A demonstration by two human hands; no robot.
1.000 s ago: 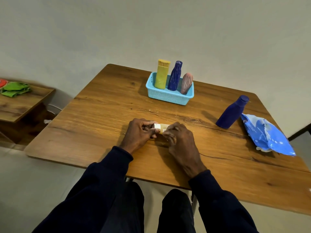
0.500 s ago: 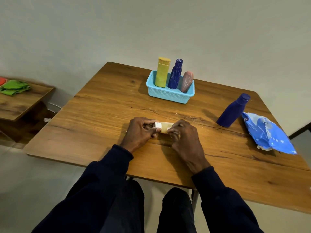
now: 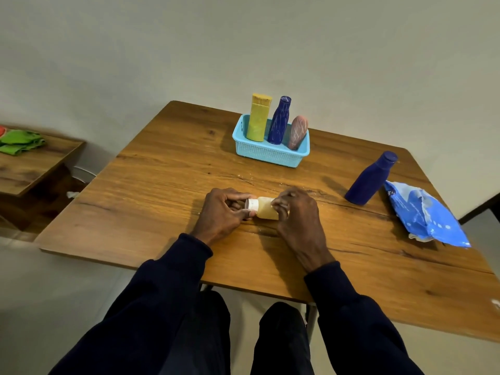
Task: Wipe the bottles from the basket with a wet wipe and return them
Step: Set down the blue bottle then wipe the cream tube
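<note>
The wooden table (image 3: 162,190) carries everything, and I take the light blue basket (image 3: 267,156) at its far middle as my reference. Well to the right of the basket and nearer me lies the blue wipes pack (image 3: 430,215), crumpled. Just beside it, on the basket's side, a dark blue bottle (image 3: 369,180) stands alone, set apart I'd guess to separate it from the rest. Inside the basket stand a yellow bottle (image 3: 258,120), a patterned blue bottle (image 3: 279,123) and a pink bottle (image 3: 297,132), the pink one leaning. In front of the basket, toward me, both hands hold a small yellowish bottle (image 3: 266,209) on its side, low over the tabletop. My left hand (image 3: 221,212) pinches its white cap (image 3: 252,204), probably to steady it. My right hand (image 3: 297,215) curls round the body, where I judge the wiping is happening. I cannot make out the wipe itself under those fingers.
</note>
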